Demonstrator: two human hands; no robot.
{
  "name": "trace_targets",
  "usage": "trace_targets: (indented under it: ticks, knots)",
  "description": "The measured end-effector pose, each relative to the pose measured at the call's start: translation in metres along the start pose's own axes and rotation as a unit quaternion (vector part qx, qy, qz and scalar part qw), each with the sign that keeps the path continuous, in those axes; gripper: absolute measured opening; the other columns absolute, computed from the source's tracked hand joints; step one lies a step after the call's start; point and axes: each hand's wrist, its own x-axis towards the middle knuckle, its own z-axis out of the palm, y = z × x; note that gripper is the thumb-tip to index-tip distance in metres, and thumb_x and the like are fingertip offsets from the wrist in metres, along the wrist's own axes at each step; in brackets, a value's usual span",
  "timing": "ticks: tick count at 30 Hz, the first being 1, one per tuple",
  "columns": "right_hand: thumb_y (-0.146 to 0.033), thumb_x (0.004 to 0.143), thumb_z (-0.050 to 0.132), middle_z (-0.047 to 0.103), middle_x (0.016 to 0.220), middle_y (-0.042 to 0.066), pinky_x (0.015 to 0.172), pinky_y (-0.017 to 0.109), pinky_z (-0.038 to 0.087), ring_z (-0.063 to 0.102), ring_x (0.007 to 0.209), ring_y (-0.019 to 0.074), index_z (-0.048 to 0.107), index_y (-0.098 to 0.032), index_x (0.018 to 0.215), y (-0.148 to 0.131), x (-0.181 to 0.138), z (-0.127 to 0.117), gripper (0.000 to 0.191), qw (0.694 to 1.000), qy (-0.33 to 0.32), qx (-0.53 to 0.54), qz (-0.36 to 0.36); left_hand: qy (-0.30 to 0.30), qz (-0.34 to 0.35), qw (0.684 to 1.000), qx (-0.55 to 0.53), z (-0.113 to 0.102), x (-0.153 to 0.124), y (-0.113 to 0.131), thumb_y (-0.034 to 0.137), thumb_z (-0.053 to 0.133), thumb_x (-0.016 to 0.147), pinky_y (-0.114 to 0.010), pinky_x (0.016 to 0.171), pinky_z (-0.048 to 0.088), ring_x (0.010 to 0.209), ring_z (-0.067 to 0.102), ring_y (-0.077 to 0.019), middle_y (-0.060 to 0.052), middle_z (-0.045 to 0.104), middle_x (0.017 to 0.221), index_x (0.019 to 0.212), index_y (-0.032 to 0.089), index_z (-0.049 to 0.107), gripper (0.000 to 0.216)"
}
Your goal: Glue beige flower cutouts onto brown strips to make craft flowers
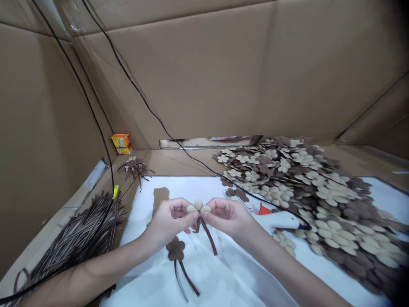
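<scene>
Between both hands is a cream fabric flower with dark brown ribbon tails hanging below it. My left hand pinches its left petal side, thumb near the centre. From the other side, my right hand grips the right petal, its thumb by the top of the ribbon. The flower's lower centre is partly covered by the thumbs. Below my left hand, a brown flower with two ribbon tails lies on the white surface.
A heap of cream and brown flowers covers the right side. A white glue gun with an orange-red part lies beside my right forearm, its black cable crossing the back. At left are a ribbon bundle and an orange box. Cardboard walls enclose the area.
</scene>
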Motion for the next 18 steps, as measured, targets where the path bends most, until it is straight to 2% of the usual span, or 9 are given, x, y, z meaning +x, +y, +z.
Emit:
trace_targets:
  ticks: [4, 11, 15, 18]
  knots:
    - [-0.04, 0.069, 0.066, 0.066, 0.067, 0.003, 0.065, 0.029, 0.046, 0.06, 0.067, 0.0172, 0.06, -0.016, 0.066, -0.0021, -0.0011, 0.0008, 0.025, 0.999, 0.02, -0.039, -0.007, 0.001, 0.0, 1.0, 0.007, 0.0001, 0.001, -0.0016, 0.039, 0.066, 0.069, -0.02, 0.05, 0.046, 0.056, 0.058, -0.0112, -0.001, 0.059, 0.06, 0.068, 0.014, 0.056, 0.027]
    - [-0.039, 0.063, 0.073, 0.066, 0.064, 0.001, 0.069, 0.03, 0.047, 0.062, 0.068, 0.0162, 0.062, -0.016, 0.066, -0.0034, 0.0005, -0.0017, 0.026, 0.996, -0.026, 0.075, 0.032, 0.002, -0.007, 1.0, -0.005, -0.001, 0.001, -0.0011, 0.039, 0.067, 0.068, -0.019, 0.046, 0.043, 0.053, 0.058, -0.011, 0.0, 0.059, 0.058, 0.067, 0.014, 0.057, 0.027]
    - [-0.037, 0.059, 0.076, 0.065, 0.061, -0.001, 0.064, 0.026, 0.046, 0.059, 0.061, 0.0122, 0.064, -0.015, 0.062, -0.0069, 0.002, -0.0034, 0.025, 0.995, -0.006, 0.076, 0.059, -0.015, -0.009, 1.0, -0.017, -0.0017, 0.0001, 0.0013, 0.039, 0.065, 0.07, -0.019, 0.047, 0.043, 0.056, 0.059, -0.0111, 0.0, 0.059, 0.062, 0.069, 0.014, 0.057, 0.027]
    - [-0.037, 0.058, 0.077, 0.066, 0.062, 0.0, 0.067, 0.027, 0.046, 0.061, 0.063, 0.0134, 0.064, -0.015, 0.063, -0.008, 0.0023, -0.0036, 0.025, 0.995, -0.007, 0.079, 0.065, -0.014, -0.016, 1.0, -0.007, -0.0009, -0.0004, 0.003, 0.04, 0.065, 0.07, -0.019, 0.048, 0.043, 0.056, 0.058, -0.0112, -0.001, 0.059, 0.06, 0.067, 0.014, 0.057, 0.028]
